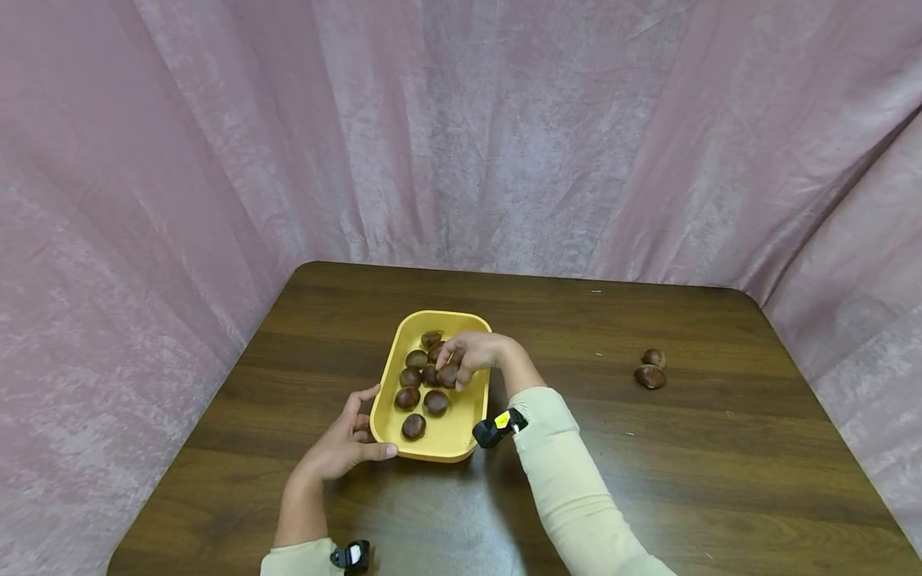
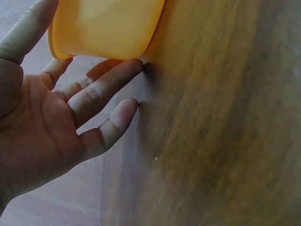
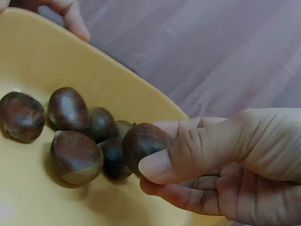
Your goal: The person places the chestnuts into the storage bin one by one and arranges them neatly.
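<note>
Over the yellow tray (image 1: pixel 448 446), my right hand (image 1: pixel 471 352) pinches a chestnut (image 3: pixel 145 143) between thumb and fingers. Several other brown chestnuts (image 1: pixel 435 402) lie on the tray floor, mostly toward its left and far parts. My left hand (image 1: pixel 338 450) holds the tray's near left corner. Its thumb lies at the near rim and its index fingertip at the left rim. In the left wrist view, other fingers (image 2: pixel 101 92) extend beside the tray's outer wall, low by the table.
Two more chestnuts (image 1: pixel 651 377) lie together on the right part of the brown wooden table (image 1: pixel 720 448). A pink curtain (image 1: pixel 504 144) hangs behind the table and along its sides. Each wrist wears a small black camera (image 1: pixel 497 429).
</note>
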A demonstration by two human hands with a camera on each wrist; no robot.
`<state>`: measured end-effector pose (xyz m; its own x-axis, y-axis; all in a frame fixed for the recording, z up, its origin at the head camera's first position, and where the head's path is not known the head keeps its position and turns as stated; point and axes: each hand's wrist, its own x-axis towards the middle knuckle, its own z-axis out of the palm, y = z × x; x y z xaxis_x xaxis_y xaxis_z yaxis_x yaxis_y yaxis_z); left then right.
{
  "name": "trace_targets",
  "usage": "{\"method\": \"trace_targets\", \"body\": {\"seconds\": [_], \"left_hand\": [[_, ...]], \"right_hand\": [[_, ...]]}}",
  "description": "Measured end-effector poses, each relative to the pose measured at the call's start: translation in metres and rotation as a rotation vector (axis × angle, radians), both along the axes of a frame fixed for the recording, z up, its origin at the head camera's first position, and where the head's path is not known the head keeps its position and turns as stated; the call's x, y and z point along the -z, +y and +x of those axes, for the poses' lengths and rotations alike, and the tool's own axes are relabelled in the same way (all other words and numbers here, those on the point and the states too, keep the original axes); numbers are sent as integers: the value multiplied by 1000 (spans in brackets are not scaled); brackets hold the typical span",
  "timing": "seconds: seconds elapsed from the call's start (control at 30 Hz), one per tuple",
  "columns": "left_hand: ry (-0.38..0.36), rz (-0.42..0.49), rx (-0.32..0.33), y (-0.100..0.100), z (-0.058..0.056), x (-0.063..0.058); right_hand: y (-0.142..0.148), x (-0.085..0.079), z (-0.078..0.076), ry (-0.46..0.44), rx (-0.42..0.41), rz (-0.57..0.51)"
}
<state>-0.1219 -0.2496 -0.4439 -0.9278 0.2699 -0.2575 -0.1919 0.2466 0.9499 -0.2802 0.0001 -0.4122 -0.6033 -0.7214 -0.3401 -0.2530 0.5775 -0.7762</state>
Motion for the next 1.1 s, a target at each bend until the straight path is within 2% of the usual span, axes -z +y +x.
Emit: {"method": "trace_targets", "body": {"seconds": [0.2, 0.3, 0.43, 0.53, 0.8, 0.9, 1.1], "left_hand": [[-12, -9, -12, 1, 0, 1], [-14, -14, -14, -1, 0, 2], [-6, -14, -8, -3, 0, 0], [1, -11, -7, -3, 1, 0], [3, 2, -8, -4, 1, 0], [1, -4, -10, -4, 1, 1], [-3, -19, -14, -3, 0, 0]], "right_hand": [[-9, 5, -3, 38, -52, 76], [-15, 6, -3, 2, -53, 89], [-21, 3, -5, -93, -13, 84], [-23, 3, -5, -125, 23, 91], [-24, -3, -1, -119, 74, 119], [-18, -9, 3, -102, 75, 68], [7, -14, 17, -38, 87, -116]]}}
